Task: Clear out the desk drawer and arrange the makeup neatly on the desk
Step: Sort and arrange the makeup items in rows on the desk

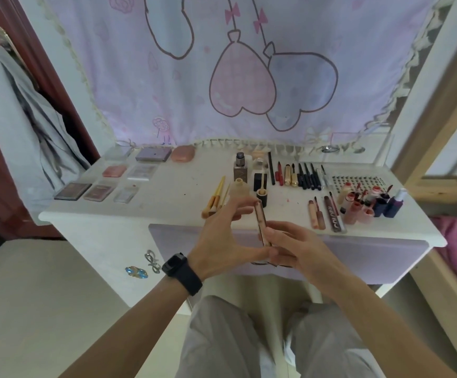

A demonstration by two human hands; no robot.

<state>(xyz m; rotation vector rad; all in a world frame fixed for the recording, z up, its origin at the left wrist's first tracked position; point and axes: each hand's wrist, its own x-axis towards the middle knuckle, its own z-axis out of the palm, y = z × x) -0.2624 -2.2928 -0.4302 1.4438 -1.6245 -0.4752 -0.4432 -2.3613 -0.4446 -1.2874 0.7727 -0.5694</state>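
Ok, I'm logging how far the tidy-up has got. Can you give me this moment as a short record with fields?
held: slim tube, over the desk's front edge
left hand: holds the tube, fingers at its top
right hand: grips its lower end
desk left: palettes in rows
middle: brushes, bottles
right: pencils in a row, glosses nearer the front
drawer: lilac front; open or closed, cannot tell

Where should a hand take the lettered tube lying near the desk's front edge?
Probably from above, pinching the lettered tube at its near end: it lies flat, front to back, with a brownish tube close on its left and pink tubes on its right, crowding the middle.
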